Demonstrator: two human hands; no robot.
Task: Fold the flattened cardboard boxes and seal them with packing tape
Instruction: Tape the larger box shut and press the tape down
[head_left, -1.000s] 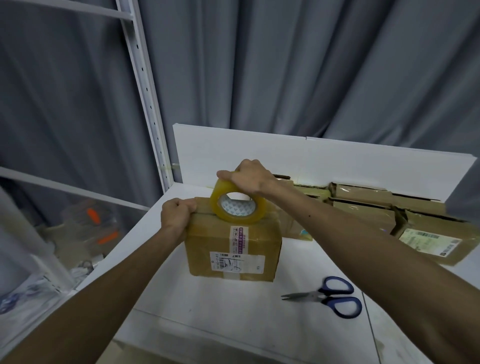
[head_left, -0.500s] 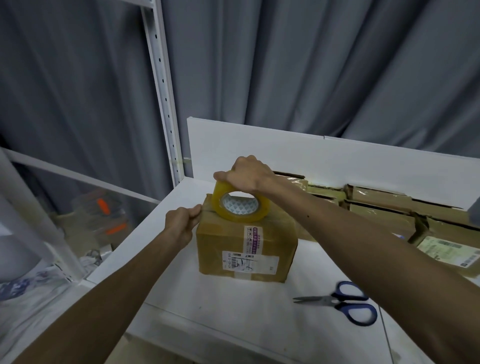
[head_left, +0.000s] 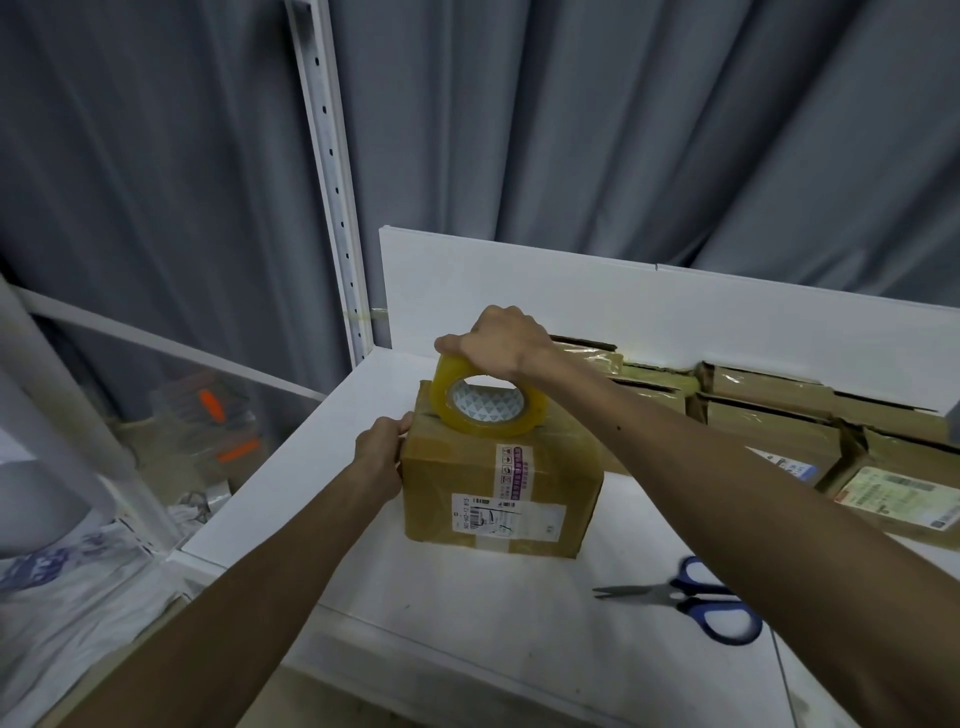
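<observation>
1. Tabletop: white and smooth-looking. The work sits toward its left edge, nearer the back-left corner than the front. Risk: a hard leftward pull on the tape could slide the box toward that edge, since the surface probably offers little grip.
2. Row of taped boxes: along the back edge, right of centre, close behind the working box. Risk: a loose tape tail swung that way could stick to them.
3. Cardboard box: folded up and standing upright, with labels on its near face. Probably light. Risk: it could skid or tip under tape tension, and the top flaps could lift if they aren't pressed flat.
4. Roll of packing tape: clear tape, standing on edge on the box top near its left end. I cannot tell where the free end is or whether it has stuck. Risk: the strip could wander off the seam, wrinkle or fold onto itself.
5. Right hand: fingers curled over the top of the roll, gripping it. Risk: a tilted wrist would lay the strip crooked.
6. Left hand: fingers wrapped round the box's upper left edge, bracing it. Risk: tape drawn over that edge could catch the fingers.
7. Scissors: lying toward the front-right, well apart from the box. Both hands are occupied, so cutting means letting go of something, and the strip may then slacken.
</observation>
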